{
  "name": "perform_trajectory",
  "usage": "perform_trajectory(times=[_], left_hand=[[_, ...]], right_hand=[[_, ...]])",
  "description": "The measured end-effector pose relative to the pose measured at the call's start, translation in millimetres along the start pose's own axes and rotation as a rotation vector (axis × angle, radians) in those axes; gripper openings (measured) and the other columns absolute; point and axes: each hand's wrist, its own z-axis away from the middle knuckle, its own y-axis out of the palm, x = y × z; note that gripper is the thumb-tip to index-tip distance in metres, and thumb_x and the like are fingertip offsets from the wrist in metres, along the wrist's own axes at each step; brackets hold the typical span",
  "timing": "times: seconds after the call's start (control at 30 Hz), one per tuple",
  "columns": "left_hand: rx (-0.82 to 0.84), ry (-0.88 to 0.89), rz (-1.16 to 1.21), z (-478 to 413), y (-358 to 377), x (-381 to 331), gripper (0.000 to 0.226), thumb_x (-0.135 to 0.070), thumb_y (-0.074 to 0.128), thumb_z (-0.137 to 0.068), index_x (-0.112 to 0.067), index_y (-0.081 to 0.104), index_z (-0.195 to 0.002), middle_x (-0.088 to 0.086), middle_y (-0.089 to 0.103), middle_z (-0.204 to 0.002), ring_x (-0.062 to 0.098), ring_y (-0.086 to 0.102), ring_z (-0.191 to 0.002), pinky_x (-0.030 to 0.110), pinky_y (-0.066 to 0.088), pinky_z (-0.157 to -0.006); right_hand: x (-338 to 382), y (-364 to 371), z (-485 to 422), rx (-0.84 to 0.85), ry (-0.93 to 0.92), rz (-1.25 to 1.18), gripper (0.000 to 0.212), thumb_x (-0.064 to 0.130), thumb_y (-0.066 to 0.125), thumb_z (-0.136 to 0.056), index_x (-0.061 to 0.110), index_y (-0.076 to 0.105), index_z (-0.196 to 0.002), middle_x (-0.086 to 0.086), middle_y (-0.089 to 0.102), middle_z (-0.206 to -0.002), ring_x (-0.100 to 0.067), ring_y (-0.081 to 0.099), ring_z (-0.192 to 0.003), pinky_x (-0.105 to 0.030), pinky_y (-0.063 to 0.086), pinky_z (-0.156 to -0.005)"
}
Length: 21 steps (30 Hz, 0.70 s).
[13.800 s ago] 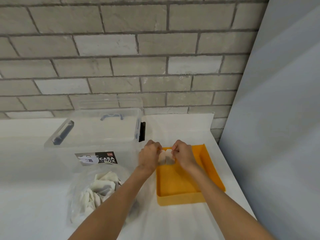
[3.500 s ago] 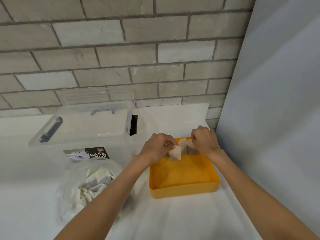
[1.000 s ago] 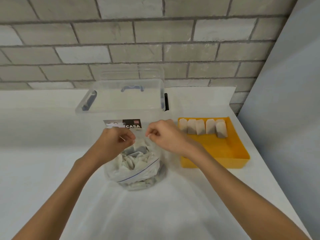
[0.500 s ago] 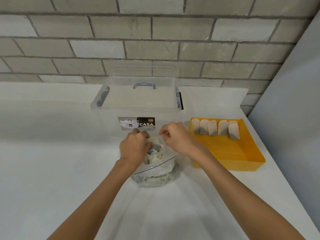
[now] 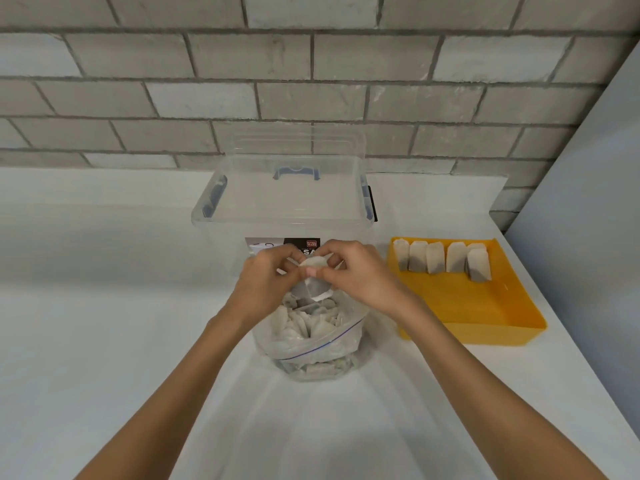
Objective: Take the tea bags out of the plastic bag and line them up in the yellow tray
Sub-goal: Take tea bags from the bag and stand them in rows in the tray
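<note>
A clear plastic bag (image 5: 311,344) full of tea bags stands open on the white counter, in the middle of the view. Just above its mouth my left hand (image 5: 265,282) and my right hand (image 5: 360,275) both pinch one tea bag (image 5: 315,285), which hangs between the fingertips. To the right lies the yellow tray (image 5: 485,313). Several tea bags (image 5: 436,259) stand in a row along the tray's far wall.
A clear lidded storage box (image 5: 287,195) with a black label stands right behind the plastic bag. A grey brick wall runs along the back, and a pale panel (image 5: 588,220) rises at the right, close to the tray. White counter stretches to the left.
A tea bag has come up out of the plastic bag, and both hands now hold it above the opening. Half a second ago the left hand reached inside the bag.
</note>
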Motion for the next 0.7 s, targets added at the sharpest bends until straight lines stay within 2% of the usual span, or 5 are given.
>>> perform_trajectory(times=[0.13,0.23,0.33,0.57,0.7], left_hand=[[0.043,-0.059,0.199,2.2,-8.6,-0.8,0.009,-0.024,0.072,-0.084,-0.021,0.07,-0.093,0.003,0.065,-0.078,0.009,0.056,-0.066,0.017,0.048,-0.056],[0.057,-0.088,0.346,5.0,-14.5,-2.6,0.022,-0.019,0.074,-0.081,-0.018,0.069,-0.102,0.004,0.068,-0.088,0.012,0.064,-0.077,0.018,0.054,-0.063],[0.018,-0.12,0.444,7.0,-16.5,-4.9,0.022,-0.017,0.075,-0.08,-0.012,0.068,-0.101,0.012,0.07,-0.09,0.019,0.069,-0.082,0.023,0.057,-0.071],[-0.093,0.014,0.42,4.9,-12.2,-19.9,0.008,-0.018,0.071,-0.084,-0.014,0.074,-0.09,0.004,0.073,-0.077,0.013,0.068,-0.071,0.02,0.055,-0.066],[-0.115,0.118,0.308,-4.1,-13.3,-37.2,0.008,-0.02,0.07,-0.085,-0.019,0.076,-0.09,-0.008,0.072,-0.075,0.003,0.063,-0.067,0.012,0.048,-0.061]], right_hand=[[-3.2,1.4,-3.2,-0.006,0.034,-0.128,0.013,0.018,0.073,-0.082,0.011,0.069,-0.092,0.002,0.063,-0.059,-0.003,0.058,-0.054,-0.012,0.041,-0.054],[-5.4,0.3,-2.7,-0.046,0.099,-0.262,0.01,0.015,0.072,-0.082,0.01,0.068,-0.09,0.0,0.063,-0.058,-0.004,0.057,-0.05,-0.014,0.042,-0.049],[-8.0,-2.6,0.3,-0.108,0.13,-0.436,0.009,0.01,0.071,-0.083,0.016,0.065,-0.081,-0.002,0.064,-0.06,-0.008,0.059,-0.05,-0.02,0.046,-0.047],[-12.4,-9.4,14.7,-0.14,0.086,-0.566,0.008,0.008,0.07,-0.083,0.013,0.065,-0.087,0.004,0.067,-0.058,-0.006,0.061,-0.053,-0.019,0.046,-0.048],[-15.8,-14.8,22.3,-0.218,0.159,-0.615,0.003,0.009,0.067,-0.086,0.011,0.066,-0.087,-0.001,0.068,-0.071,-0.006,0.063,-0.063,-0.019,0.048,-0.059]])
